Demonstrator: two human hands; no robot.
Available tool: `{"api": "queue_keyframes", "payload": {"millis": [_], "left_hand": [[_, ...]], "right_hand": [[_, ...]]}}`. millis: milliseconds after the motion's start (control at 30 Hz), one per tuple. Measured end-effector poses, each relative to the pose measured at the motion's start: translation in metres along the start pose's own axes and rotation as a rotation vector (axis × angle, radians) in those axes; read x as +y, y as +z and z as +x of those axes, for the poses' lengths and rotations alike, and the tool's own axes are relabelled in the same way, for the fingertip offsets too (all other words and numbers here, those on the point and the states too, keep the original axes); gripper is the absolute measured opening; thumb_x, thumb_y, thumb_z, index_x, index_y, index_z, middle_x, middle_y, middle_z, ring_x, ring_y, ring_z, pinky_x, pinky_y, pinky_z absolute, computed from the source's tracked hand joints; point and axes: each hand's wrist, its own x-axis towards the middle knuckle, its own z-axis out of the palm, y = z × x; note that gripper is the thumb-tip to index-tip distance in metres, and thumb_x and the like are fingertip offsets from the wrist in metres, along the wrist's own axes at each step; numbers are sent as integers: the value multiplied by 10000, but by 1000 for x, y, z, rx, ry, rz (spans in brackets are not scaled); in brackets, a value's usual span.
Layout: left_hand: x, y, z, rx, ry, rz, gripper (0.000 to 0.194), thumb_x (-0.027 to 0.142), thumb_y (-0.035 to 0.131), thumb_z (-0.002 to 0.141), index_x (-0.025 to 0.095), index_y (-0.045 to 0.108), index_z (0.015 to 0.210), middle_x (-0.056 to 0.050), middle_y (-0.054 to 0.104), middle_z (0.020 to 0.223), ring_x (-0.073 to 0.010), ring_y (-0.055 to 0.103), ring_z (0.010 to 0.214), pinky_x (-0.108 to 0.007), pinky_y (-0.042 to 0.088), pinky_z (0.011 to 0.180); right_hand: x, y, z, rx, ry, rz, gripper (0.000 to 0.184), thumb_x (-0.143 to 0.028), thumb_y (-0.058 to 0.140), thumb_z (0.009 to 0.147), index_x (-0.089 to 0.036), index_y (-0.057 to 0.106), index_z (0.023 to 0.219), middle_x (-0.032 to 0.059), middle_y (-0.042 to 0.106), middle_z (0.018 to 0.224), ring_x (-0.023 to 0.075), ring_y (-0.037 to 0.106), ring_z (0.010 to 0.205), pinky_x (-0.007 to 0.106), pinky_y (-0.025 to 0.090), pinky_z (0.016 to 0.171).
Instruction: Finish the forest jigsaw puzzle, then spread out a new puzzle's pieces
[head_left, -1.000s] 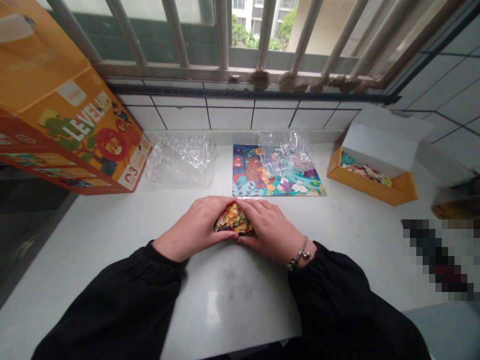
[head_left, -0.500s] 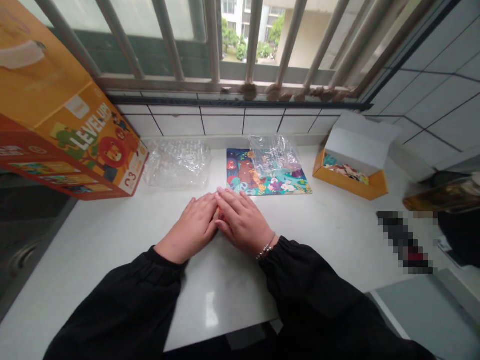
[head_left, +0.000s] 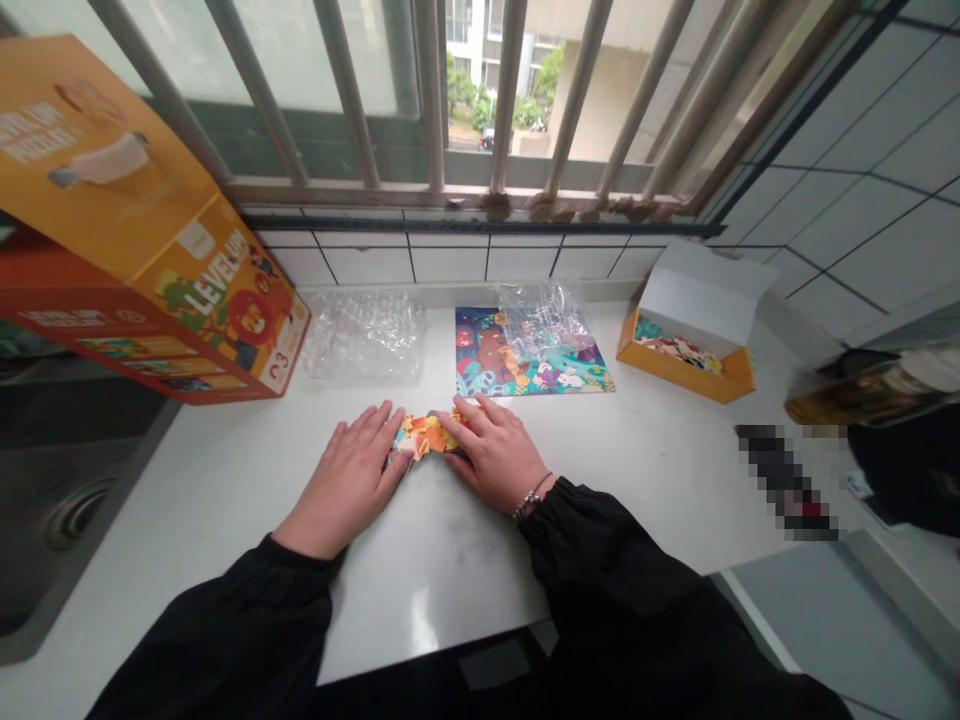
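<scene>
Both hands lie flat on the white counter [head_left: 225, 480], palms down and fingers spread. Between them sits a small heap of colourful puzzle pieces [head_left: 424, 436]. My left hand [head_left: 352, 470] covers the heap's left edge with its fingertips. My right hand [head_left: 491, 455], a bracelet at its wrist, presses on the right side of the heap. Neither hand grips a piece. Just behind the hands lies a finished puzzle picture [head_left: 525, 365] with a clear plastic bag [head_left: 544, 315] on its top.
A large orange "LEVEL UP" box [head_left: 150, 250] stands at the left, with crumpled clear plastic [head_left: 364, 335] beside it. A small open orange box [head_left: 686, 355] holding pieces sits at the right. A sink [head_left: 67, 510] lies far left, window bars behind.
The hands were cupped tight around the heap, then closed over it. Now they have drawn apart and flattened, and the pieces show between them, spread lower on the counter.
</scene>
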Motion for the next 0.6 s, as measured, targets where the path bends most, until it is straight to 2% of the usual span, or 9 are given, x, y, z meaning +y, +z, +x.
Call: {"api": "queue_keyframes", "payload": {"millis": [267, 400, 500, 600], "left_hand": [[-14, -2, -7, 30, -110, 51, 732, 623, 320, 1135, 201, 479, 1711, -152, 370, 1792, -421, 348, 1665, -769, 284, 1317], [-19, -3, -11, 72, -185, 52, 763, 624, 334, 1124, 173, 446, 1729, -182, 352, 1794, -455, 342, 1658, -799, 264, 1304], [-19, -9, -13, 79, -266, 70, 783, 630, 323, 1117, 151, 451, 1723, -187, 352, 1795, -462, 331, 1659, -798, 259, 1309], [-16, -17, -14, 55, -377, 118, 806, 613, 243, 1134, 90, 435, 1717, -213, 335, 1799, -464, 306, 1667, -804, 252, 1313]], "right_hand": [[21, -5, -24, 30, 48, -15, 664, -460, 620, 1099, -253, 494, 1718, 157, 433, 1794, 433, 423, 1610, 650, 430, 1292], [36, -9, -42, 75, 94, -13, 702, -412, 669, 1067, -259, 477, 1724, 182, 378, 1817, 435, 467, 1584, 672, 433, 1281], [46, -11, -56, 78, 138, 2, 691, -382, 664, 1065, -285, 473, 1722, 185, 348, 1830, 434, 485, 1578, 710, 449, 1254], [53, -14, -67, 70, 164, 29, 646, -367, 662, 1067, -299, 515, 1693, 181, 342, 1831, 426, 497, 1573, 720, 440, 1265]]}}
